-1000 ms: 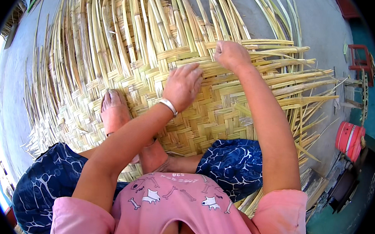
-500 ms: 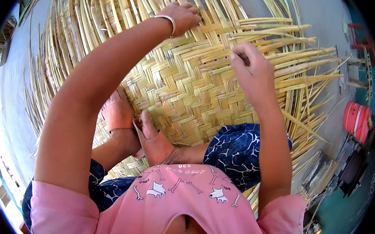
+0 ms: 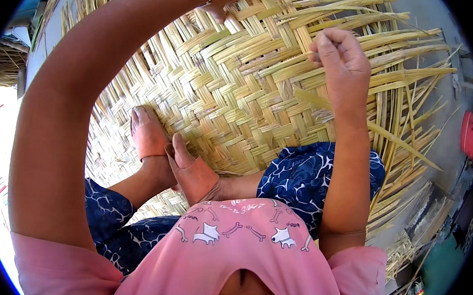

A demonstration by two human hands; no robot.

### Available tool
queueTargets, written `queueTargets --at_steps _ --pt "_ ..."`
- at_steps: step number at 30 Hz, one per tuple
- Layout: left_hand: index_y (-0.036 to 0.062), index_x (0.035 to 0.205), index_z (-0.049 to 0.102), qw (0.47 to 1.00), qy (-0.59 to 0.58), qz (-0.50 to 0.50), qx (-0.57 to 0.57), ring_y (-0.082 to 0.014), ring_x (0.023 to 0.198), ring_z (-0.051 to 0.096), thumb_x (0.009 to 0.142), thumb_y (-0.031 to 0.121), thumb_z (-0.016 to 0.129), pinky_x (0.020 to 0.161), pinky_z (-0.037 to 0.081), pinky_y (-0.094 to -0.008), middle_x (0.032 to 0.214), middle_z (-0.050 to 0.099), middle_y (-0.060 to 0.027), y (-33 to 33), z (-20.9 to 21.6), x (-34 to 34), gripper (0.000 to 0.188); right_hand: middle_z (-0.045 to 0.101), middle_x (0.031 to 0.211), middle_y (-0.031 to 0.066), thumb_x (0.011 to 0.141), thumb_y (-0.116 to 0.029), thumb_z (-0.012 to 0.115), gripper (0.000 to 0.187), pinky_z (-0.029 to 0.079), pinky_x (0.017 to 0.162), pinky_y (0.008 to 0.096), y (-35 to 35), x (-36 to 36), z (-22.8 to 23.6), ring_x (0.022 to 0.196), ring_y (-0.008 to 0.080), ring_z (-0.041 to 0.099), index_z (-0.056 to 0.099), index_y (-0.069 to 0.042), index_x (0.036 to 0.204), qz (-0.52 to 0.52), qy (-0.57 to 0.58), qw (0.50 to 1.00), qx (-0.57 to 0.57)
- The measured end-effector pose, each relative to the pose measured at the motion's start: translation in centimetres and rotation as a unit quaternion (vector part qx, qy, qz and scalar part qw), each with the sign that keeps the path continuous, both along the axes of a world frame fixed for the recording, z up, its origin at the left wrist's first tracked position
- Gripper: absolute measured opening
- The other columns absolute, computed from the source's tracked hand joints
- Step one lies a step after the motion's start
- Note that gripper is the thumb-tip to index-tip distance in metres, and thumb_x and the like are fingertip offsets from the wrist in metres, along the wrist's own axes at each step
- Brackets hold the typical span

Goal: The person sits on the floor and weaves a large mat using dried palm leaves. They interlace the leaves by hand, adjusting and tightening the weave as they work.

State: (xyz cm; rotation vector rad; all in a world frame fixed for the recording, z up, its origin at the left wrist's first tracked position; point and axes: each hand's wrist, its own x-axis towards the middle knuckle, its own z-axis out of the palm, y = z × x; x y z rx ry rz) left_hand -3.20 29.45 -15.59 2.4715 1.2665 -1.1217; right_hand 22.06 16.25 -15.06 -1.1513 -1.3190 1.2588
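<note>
A large woven mat (image 3: 217,102) of flat, pale yellow-green split-cane strips lies beneath me, its loose ends (image 3: 413,53) fanning out on the right and far sides. At the far edge of the weave is my left hand (image 3: 226,1), with a bangle on its wrist and the thumb spread from the fingers; the top of the picture cuts part of it off. Over the right part of the mat, my right hand (image 3: 344,53) has its fingers curled and thumb bent in. Whether a strip is between those fingertips cannot be made out.
My feet in orange-brown sandals (image 3: 193,177) rest on the mat, left of the middle. Beyond the strips at right stand a red container (image 3: 472,135) and a worn wooden board (image 3: 425,207). Dry scraps (image 3: 402,252) lie in front of the board.
The view has shifted, and the mat's far part has slid out at the top. My left hand's thumb now stands apart from the fingers. My right hand stays curled above the weave.
</note>
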Motion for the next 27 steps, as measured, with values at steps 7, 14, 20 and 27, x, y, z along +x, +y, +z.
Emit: queueTargets --at_steps 7,14,20,27 --pt "0.0114 0.101 0.068 0.995 0.068 -0.059 -0.033 -0.0274 0.092 0.066 0.080 0.037 0.073 0.081 0.049 -0.0454 0.092 0.070 -0.0098 1.1 0.3 1.1 0.033 0.063 0.082 0.0022 0.094 -0.013 0.059 0.015 0.047 0.067 0.0217 0.3 0.9 0.3 0.072 0.0076 0.057 0.062 0.000 0.100 -0.009 0.034 0.998 -0.057" --pt "0.0122 0.100 0.069 0.994 0.031 -0.068 0.078 -0.0225 0.105 0.060 0.077 0.049 0.069 0.097 0.041 -0.0402 0.100 0.067 -0.0050 -1.4 -0.6 0.1 0.043 0.063 0.083 0.0025 0.095 -0.015 0.058 0.017 0.047 0.068 0.0222 -0.1 0.3 0.5 0.073 0.0078 0.056 0.061 0.002 0.100 0.037 0.029 0.995 -0.093" --pt "0.0110 0.121 0.054 0.951 -0.108 -0.053 0.286 -0.0240 0.109 0.058 0.080 0.044 0.068 0.090 0.049 -0.0360 0.109 0.062 -0.0086 -4.6 -2.1 -2.4 0.054 0.063 0.082 0.0028 0.092 -0.014 0.060 0.016 0.047 0.066 0.0242 -0.8 -0.6 -0.5 0.071 0.0088 0.056 0.062 0.000 0.100 0.076 -0.025 0.993 -0.082" --pt "0.0000 0.100 0.067 0.899 -0.161 0.386 0.128 -0.0269 0.080 0.069 0.084 0.048 0.068 0.076 0.054 -0.0374 0.086 0.070 -0.0168 -5.7 -3.5 -3.7 0.051 0.064 0.082 0.0131 0.084 -0.015 0.061 0.011 0.051 0.064 0.0438 -5.1 -4.4 -2.0 0.073 0.0328 0.065 0.057 -0.005 0.086 0.171 -0.316 0.922 0.144"
